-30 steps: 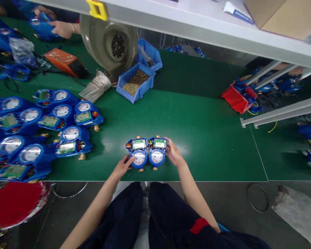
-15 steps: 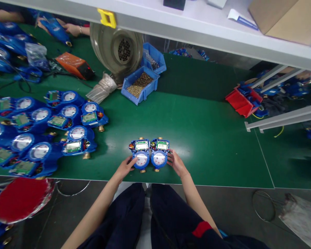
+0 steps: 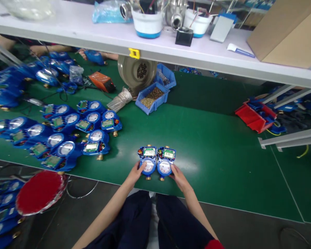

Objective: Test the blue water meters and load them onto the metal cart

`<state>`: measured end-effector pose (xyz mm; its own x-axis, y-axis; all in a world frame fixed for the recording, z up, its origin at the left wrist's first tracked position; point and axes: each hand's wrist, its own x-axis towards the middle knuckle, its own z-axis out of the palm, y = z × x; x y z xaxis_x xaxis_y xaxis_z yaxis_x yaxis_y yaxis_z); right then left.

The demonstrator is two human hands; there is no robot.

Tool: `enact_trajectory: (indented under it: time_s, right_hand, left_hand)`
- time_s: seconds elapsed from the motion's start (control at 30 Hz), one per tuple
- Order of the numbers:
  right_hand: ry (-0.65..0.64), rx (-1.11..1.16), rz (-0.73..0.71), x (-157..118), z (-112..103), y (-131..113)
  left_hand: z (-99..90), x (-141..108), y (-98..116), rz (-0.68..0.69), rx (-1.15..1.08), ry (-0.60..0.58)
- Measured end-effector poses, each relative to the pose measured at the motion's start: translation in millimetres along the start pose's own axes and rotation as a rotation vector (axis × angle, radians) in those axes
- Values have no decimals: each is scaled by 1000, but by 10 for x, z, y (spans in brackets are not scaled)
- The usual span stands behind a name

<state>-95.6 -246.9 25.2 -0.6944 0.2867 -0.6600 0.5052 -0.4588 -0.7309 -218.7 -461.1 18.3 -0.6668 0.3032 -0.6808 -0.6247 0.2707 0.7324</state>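
Note:
Two blue water meters stand side by side on the green tabletop (image 3: 209,135), close to its front edge. Each has a round white dial toward me and an exposed circuit board with a small display behind it. My left hand (image 3: 136,174) grips the left water meter (image 3: 148,165), thumb at the dial's edge. Around the right side of the right water meter (image 3: 164,167) curls my right hand (image 3: 179,176), its thumb on the housing and its other fingers partly hidden. Digits show on the displays, too blurred to read surely.
Several more blue meters (image 3: 64,149) crowd the table to my left. Blue bins (image 3: 155,103) of small brass parts stand ahead, beside a translucent round device (image 3: 129,74). A red bin (image 3: 251,119) is at right. A shelf (image 3: 93,39) crosses above; a co-worker's hands (image 3: 84,53) show beyond.
The view has shifted, showing more of the shelf. My right hand, earlier at the right meter's side with fingers apart, now has its thumb over it. My left hand stays on the left meter.

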Motion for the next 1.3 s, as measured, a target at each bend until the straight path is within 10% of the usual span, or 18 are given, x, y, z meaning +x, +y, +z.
enact_trajectory:
  time_s: [0.8,1.3]
  right_hand:
    - [38,-9,-14,46,213,28]
    - [2,-70,-87,334,151,139]
  left_hand:
    - [-171,76,-26,-19,-267,71]
    - [-421,113,367,46,-215,11]
